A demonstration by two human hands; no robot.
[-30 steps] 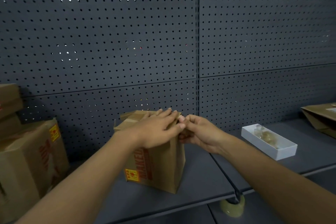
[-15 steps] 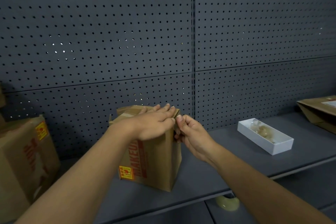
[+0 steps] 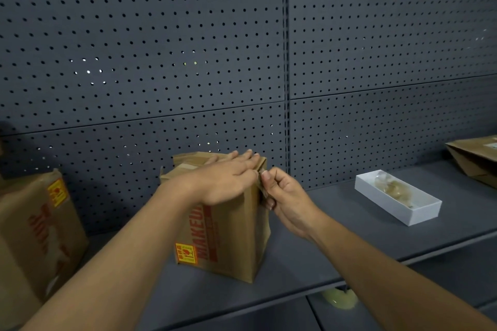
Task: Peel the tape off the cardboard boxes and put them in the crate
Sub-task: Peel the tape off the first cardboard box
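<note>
We are looking at a brown cardboard box [image 3: 231,236] standing upright on the dark grey shelf [image 3: 309,258], close to the front edge and just left of the seam in the pegboard wall [image 3: 188,48]. Red lettering is running up its near face, and a yellow sticker [image 3: 186,253] is sitting at the lower left corner of that face. The left hand [image 3: 226,183] is lying flat over the top of the box, fingers straight and released, pressing the flaps down. The right hand [image 3: 285,196] is working at the upper right corner of the box, its thumb and curled fingers [image 3: 267,177] pinching a strip of tape [image 3: 260,185] that is coming away from the edge (the strip is thin and partly hidden, so we cannot say how far it is running down the side).

Further right on the shelf, well apart from the box, a shallow white tray [image 3: 419,216] is holding a crumpled clear wad [image 3: 394,187]. Beyond it, at the right border, a flattened brown carton [image 3: 476,161] is lying tilted. At the left border another cardboard box [image 3: 32,236] with red print and a yellow sticker is standing on the shelf. Below the shelf's front lip, a pale roll of tape [image 3: 340,299] is peeking out, partly hidden
</note>
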